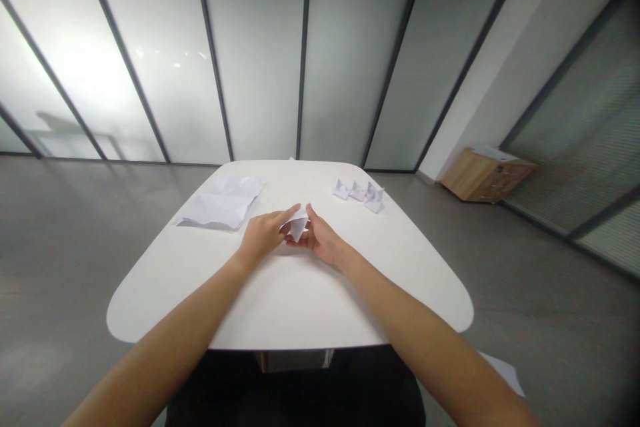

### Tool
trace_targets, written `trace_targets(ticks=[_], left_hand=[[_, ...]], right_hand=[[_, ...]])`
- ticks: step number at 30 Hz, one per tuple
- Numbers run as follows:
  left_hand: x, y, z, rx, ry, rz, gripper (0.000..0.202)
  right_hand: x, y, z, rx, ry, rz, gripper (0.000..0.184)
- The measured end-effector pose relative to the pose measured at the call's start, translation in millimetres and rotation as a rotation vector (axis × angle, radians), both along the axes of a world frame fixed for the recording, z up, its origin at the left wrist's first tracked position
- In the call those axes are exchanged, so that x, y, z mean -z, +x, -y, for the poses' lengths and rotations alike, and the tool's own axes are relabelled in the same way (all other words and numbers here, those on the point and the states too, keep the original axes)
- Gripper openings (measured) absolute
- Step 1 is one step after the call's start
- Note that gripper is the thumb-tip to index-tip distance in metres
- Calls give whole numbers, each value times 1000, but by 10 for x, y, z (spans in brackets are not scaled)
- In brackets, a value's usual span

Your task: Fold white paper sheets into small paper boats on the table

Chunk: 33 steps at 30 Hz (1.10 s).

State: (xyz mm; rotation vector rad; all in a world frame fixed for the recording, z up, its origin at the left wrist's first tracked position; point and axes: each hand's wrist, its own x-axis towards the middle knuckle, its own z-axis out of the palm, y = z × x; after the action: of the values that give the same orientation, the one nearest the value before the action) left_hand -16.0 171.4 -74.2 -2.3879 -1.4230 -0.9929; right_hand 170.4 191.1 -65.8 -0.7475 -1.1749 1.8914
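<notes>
A folded white paper piece (299,223) sits at the centre of the view, just above the worktop, pinched between the person's two hands. The left grip (263,235) and right grip (320,237) are close together, fingertips pressed on either side of the paper and clamped on it. The paper is likely very light and thin, stiff only along its creases and easily bent, so its folded edges look like the surest place to hold. Around the hands, the rounded white worktop (300,300) runs a good way toward its near edge, with the forearms resting over it. Loose white paper sheets (220,207) lie beyond the left hand. A row of small folded paper figures (359,192) stands beyond the right hand, near the far edge. A single paper sheet (503,373) lies on the floor past the worktop's near right edge.
</notes>
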Motion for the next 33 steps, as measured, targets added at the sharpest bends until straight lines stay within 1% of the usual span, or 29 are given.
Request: trace_targets(ticks=[3,6,10,14,17,19,21,23,24,25,27,29,31,33], left_hand=[[33,30,7,-29,38,-55,57],[42,69,25,-48,35,-70,50],[5,111,60,-79,-6,10,55],[-41,94,46,-50,-86,169,64],[-55,50,-7,34,-222,384,67],[-50,30,-43,144,-345,569,68],[-34,27,-69,288,-457,750,73],[-11,36,-88,387,-519,868,73],[1,42,-97,393,-518,890,69],[12,45,-106,368,-492,881,63],[28,41,-128,270,-377,790,49],[38,24,-153,201,-265,687,40],[49,-1,-177,184,-215,661,35],[63,-24,-199,192,-215,701,34]], right_hand=[[17,-15,1,-13,-25,-12,59],[57,-30,-14,15,-41,-39,55],[92,-45,-26,63,-13,-58,50],[91,-28,-34,60,48,-11,46],[103,2,-68,110,65,106,38],[119,18,-100,170,92,180,35],[131,27,-126,239,142,209,33],[130,30,-137,300,190,200,32],[125,29,-136,317,211,193,32],[116,27,-131,324,232,188,32],[93,22,-113,318,271,188,34],[68,16,-90,293,286,184,36],[46,12,-70,250,262,148,38],[31,12,-57,196,215,77,39]])
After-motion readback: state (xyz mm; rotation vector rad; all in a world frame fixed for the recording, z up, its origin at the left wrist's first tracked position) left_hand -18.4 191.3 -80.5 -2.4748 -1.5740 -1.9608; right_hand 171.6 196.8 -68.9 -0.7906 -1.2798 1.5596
